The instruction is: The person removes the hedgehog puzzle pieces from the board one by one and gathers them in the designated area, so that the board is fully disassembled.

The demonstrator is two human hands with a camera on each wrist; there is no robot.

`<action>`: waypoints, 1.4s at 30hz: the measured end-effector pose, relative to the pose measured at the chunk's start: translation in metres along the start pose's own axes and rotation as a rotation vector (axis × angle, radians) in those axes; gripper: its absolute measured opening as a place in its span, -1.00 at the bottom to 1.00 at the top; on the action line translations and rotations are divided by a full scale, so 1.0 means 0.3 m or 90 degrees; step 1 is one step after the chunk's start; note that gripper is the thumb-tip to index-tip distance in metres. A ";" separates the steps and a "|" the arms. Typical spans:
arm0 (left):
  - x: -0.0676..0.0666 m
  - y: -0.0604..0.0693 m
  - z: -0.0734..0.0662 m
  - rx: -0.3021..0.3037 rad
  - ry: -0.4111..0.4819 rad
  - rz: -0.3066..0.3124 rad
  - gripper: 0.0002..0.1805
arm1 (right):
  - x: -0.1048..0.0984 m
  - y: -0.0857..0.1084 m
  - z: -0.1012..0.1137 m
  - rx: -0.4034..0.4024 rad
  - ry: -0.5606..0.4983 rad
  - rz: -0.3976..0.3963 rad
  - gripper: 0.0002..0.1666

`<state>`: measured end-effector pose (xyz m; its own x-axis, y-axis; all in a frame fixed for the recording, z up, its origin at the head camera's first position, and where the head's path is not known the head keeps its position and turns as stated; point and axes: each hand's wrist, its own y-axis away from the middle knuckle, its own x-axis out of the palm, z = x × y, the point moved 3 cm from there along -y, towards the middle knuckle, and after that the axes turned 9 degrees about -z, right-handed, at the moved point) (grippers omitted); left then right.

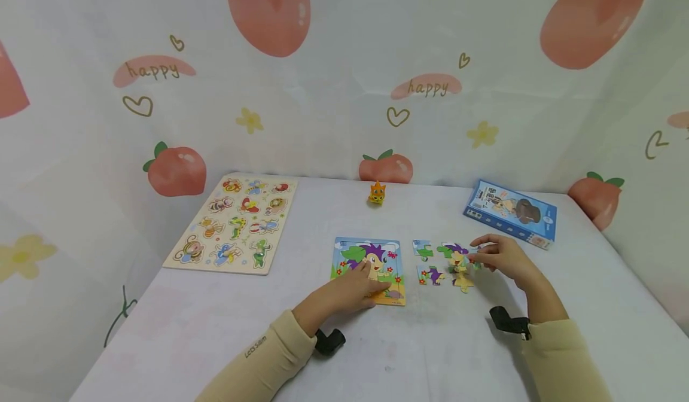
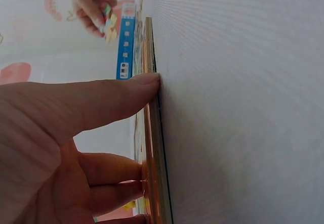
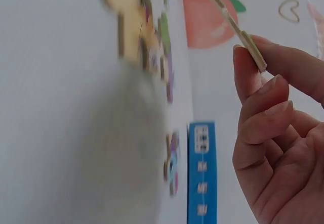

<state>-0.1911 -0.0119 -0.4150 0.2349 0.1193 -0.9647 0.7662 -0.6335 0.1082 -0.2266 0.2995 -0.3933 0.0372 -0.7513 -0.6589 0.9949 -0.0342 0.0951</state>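
Note:
A square jigsaw board (image 1: 399, 252) with a purple-haired cartoon hedgehog lies in the middle of the table. My left hand (image 1: 352, 286) rests on it, fingers spread over the picture; its thumb (image 2: 121, 100) touches the board's edge in the left wrist view. Just right of the board, my right hand (image 1: 503, 258) pinches a thin puzzle piece (image 3: 250, 49) between thumb and index finger, raised off the table. That piece appears edge-on in the right wrist view, so its picture is mostly hidden. Loose puzzle pieces (image 1: 432, 275) lie between the board and my right hand.
At the far left lies a wooden insect puzzle board (image 1: 219, 234). A small orange toy figure (image 1: 377, 194) stands at the back, and a blue box (image 1: 511, 212) lies at the back right. A patterned cloth (image 1: 334, 109) hangs behind the table.

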 end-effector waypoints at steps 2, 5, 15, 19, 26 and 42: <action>-0.001 0.001 0.000 0.000 -0.001 -0.001 -0.49 | -0.016 0.011 -0.017 0.014 0.006 -0.011 -0.39; -0.002 0.002 -0.001 0.000 -0.005 -0.003 -0.50 | -0.037 0.023 -0.045 0.024 0.012 -0.021 -0.40; -0.001 0.003 0.001 -0.006 0.011 0.002 -0.49 | -0.095 0.055 -0.125 0.052 0.035 -0.034 -0.41; 0.001 0.002 0.002 -0.009 0.023 0.003 -0.49 | -0.110 0.064 -0.151 0.063 0.026 -0.038 -0.42; -0.001 0.001 0.001 -0.005 0.007 0.004 -0.50 | -0.106 0.066 -0.189 0.112 -0.001 -0.033 -0.43; -0.007 0.010 -0.003 -0.018 0.026 0.004 -0.49 | -0.069 0.055 -0.229 0.098 -0.001 -0.054 -0.44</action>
<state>-0.1887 -0.0132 -0.4124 0.2639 0.1467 -0.9533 0.7809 -0.6126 0.1219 -0.2046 0.3598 -0.4294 -0.0465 -0.7423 -0.6684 0.9681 -0.1984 0.1529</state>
